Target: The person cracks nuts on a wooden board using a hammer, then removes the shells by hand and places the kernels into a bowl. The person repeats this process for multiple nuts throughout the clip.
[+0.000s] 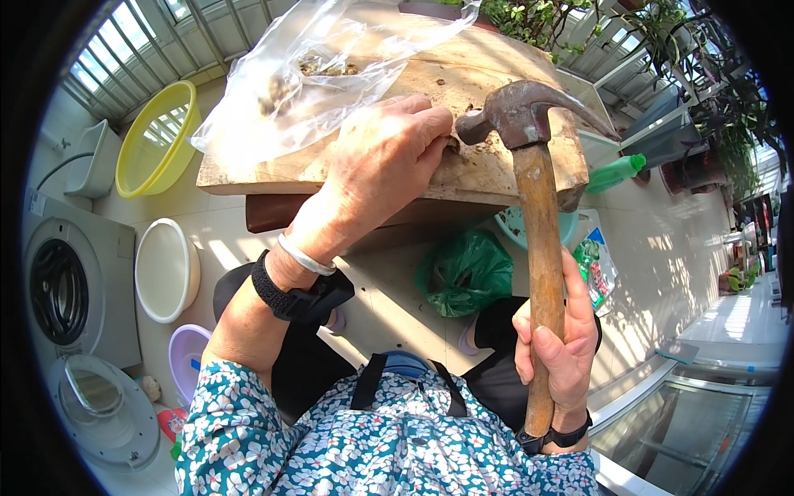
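My right hand (pixel 561 350) is closed around the wooden handle of a claw hammer (pixel 538 186), held upright with its metal head over the right part of a thick wooden board (pixel 477 62). On the board, my left hand (pixel 397 146) pinches a small brownish piece (pixel 453 145) between thumb and fingers, just left of the hammer's face; the fingers mostly hide it, so its kind cannot be told. Beside my left hand lies a clear plastic bag (pixel 298 93) with small brown and greenish pieces (pixel 329 67) in it. Dark crumbs are scattered on the wood.
A green plastic bag (pixel 468 273) and a teal basin (pixel 567 228) are under the board's edge. Yellow (pixel 187 124), white (pixel 193 273) and purple (pixel 180 356) basins stand at left, near a washing machine (pixel 118 248). A green bottle (pixel 614 175) and potted plants (pixel 533 22) are at right.
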Motion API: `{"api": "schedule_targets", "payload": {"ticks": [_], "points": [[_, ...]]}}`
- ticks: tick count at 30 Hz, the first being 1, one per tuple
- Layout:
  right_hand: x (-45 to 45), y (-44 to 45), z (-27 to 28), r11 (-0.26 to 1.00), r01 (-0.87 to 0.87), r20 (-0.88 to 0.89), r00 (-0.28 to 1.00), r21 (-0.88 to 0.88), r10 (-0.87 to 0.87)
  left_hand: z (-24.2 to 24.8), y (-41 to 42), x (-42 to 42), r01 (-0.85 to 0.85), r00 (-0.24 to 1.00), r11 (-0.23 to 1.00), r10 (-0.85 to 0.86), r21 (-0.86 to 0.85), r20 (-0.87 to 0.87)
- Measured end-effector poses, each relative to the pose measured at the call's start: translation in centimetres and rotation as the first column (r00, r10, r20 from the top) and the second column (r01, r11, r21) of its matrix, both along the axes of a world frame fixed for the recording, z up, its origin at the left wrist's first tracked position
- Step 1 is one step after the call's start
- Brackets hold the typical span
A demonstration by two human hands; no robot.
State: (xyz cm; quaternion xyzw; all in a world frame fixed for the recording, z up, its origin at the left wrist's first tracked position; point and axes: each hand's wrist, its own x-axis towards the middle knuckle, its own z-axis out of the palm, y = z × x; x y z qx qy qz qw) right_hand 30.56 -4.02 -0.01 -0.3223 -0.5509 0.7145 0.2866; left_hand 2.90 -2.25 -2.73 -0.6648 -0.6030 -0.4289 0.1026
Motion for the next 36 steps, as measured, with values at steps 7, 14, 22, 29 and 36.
{"api": "schedule_targets", "payload": {"ticks": [7, 14, 22, 29, 36], "points": [[0.25, -0.02, 0.04, 1.0, -0.025, -0.008, 1.0, -0.011, 0.025, -0.23, -0.04, 0.17, -0.007, 1.0, 1.0, 0.007, 0.022, 0.025], [0.4, -0.31, 0.04, 0.997, -0.017, -0.062, 0.998, 0.079, 0.022, -0.27, -0.47, 0.14, -0.023, 0.999, 0.999, 0.024, 0.023, -0.045], [0.61, -0.03, 0.18, 1.0, -0.019, -0.068, 0.997, 0.024, 0.021, -0.36, -0.26, 0.13, -0.041, 0.999, 0.999, 0.042, 0.023, -0.028], [0.18, -0.5, -0.51, 0.999, -0.012, 0.106, 0.994, 0.03, 0.009, -0.31, -0.26, 0.16, -0.042, 0.997, 0.998, 0.045, 0.043, -0.069], [0.27, -0.57, 0.04, 0.972, 0.054, -0.041, 0.998, 0.23, -0.046, -0.39, -0.46, 0.18, -0.054, 0.996, 0.997, 0.058, 0.049, -0.067]]}}
